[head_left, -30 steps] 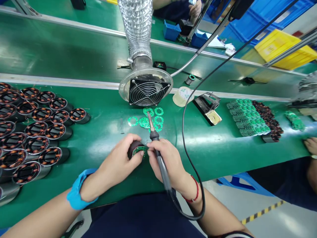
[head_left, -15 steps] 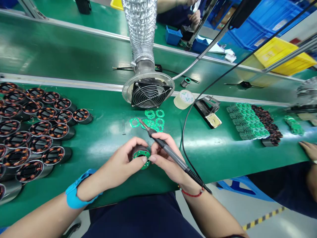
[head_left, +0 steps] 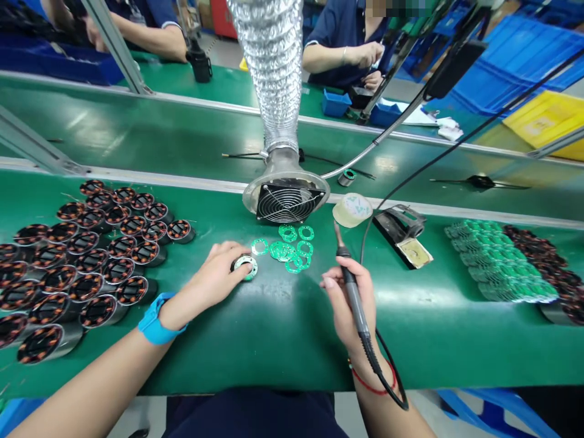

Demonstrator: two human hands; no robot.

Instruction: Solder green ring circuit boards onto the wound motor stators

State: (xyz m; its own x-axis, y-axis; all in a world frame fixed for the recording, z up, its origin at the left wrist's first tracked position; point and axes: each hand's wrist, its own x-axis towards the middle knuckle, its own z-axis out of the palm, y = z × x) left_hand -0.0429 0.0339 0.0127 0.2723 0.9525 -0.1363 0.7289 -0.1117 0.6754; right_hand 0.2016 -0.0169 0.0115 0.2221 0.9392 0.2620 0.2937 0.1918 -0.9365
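My left hand is closed round a motor stator topped with a green ring-shaped circuit board, its thumb lying on the board. The fingers hide most of the stator's body. In my right hand is a soldering iron, held like a pen with its tip pointing up and away from me. A small group of loose green ring boards lies on the bench between the hands, just beyond them. To the left of my left hand stand rows of stators with copper windings showing.
A fume extractor fan hangs from a silver duct above the loose boards. Right of it are a roll of tape and an iron stand with sponge. Boarded stators stand at far right. Co-workers sit across the bench.
My hands have moved apart: the left has carried the stator left and away from me, the right has drawn off to the right with the iron. The view has shifted too.
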